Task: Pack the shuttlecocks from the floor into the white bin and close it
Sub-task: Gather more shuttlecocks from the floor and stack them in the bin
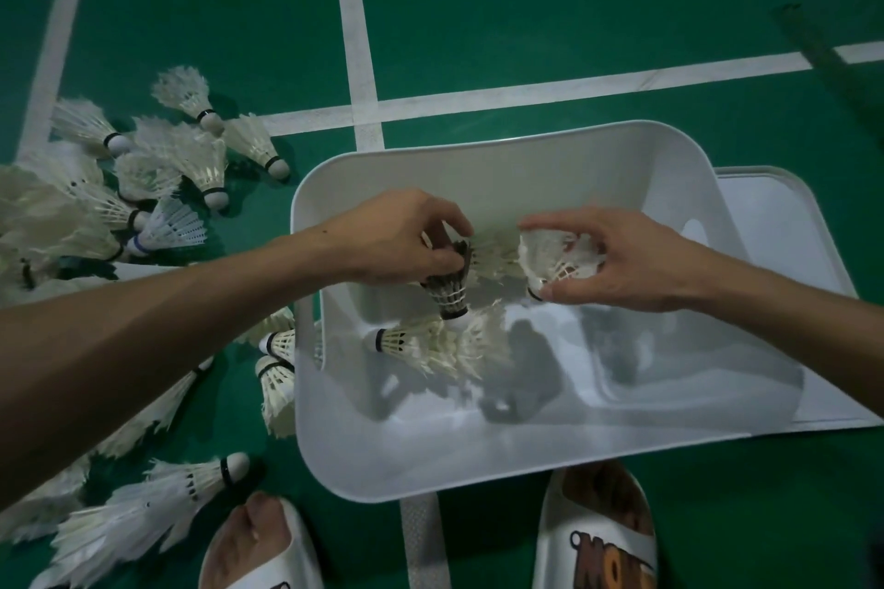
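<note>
White court lines cross on green, and a pair of white slides sits at the bottom edge.

The white rubber slipper, well below the fingers of the right hand and nearest the wearer, bears thick orange-brown, black-edged letters across its strap. They seem to read "MON", with the rest cut off. Nothing else is legible.

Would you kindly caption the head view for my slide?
Over the white bin, the left hand holds a dark shuttlecock and the right hand a white shuttlecock; loose shuttlecocks lie on the floor.
</note>
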`<state>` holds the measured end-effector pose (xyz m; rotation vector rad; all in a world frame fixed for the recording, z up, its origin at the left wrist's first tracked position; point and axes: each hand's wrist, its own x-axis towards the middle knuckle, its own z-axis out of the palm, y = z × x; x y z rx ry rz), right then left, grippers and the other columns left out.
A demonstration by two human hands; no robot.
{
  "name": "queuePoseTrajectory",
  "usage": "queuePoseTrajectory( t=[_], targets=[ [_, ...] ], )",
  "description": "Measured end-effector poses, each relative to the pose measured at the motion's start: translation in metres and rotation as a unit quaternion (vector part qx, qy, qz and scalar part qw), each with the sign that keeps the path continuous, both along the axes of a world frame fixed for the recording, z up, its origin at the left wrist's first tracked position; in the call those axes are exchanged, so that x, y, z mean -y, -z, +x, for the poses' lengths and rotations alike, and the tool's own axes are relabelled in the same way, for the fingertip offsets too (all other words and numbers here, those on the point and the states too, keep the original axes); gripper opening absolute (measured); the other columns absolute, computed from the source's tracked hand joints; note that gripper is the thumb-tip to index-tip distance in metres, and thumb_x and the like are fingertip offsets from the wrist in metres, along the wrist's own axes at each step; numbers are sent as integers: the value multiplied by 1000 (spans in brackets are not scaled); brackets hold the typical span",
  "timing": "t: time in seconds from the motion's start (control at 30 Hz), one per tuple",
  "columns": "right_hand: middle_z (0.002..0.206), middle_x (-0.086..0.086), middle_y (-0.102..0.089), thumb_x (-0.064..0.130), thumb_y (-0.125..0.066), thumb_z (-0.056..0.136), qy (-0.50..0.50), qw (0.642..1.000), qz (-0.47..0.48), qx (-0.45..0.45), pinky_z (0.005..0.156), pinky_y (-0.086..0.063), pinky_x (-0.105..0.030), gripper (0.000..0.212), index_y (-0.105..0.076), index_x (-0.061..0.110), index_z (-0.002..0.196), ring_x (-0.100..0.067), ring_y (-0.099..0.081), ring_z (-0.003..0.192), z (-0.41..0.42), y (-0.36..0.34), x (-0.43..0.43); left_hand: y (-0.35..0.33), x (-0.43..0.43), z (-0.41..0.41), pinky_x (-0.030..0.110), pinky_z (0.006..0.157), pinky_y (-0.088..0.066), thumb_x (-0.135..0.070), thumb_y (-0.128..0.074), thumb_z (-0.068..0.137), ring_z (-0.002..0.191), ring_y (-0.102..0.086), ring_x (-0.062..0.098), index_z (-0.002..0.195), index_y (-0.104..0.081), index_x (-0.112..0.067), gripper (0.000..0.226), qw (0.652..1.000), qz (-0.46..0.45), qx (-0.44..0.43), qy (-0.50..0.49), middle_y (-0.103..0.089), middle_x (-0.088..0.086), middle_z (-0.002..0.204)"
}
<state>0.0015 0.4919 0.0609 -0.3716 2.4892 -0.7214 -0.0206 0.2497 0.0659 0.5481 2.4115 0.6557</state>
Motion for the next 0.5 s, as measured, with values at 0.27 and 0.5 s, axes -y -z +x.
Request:
queuePoseTrajectory(
  t=[0.27, 0.5],
  targets=[
    [85, 22, -47, 45, -78, 73, 76, 994, 54, 64, 71, -45, -26, 61, -51, 34, 127, 0, -55, 78, 17, 15, -1, 4, 3, 2, 22, 84, -45, -15, -66, 88, 91, -62, 8, 128, -53, -34, 46, 999, -7, 24, 45, -63, -14, 102],
    [103, 5, -63, 39, -79, 74, 164, 973, 3, 164, 76, -56, -36, 61, -49, 31, 127, -16, -66, 86, 22, 36, 3, 6, 5, 1, 21, 77, -42, -13, -64, 89, 87, -59, 7, 118, -64, -33, 36, 999, -10, 3, 52, -59, -15, 93]
  ],
)
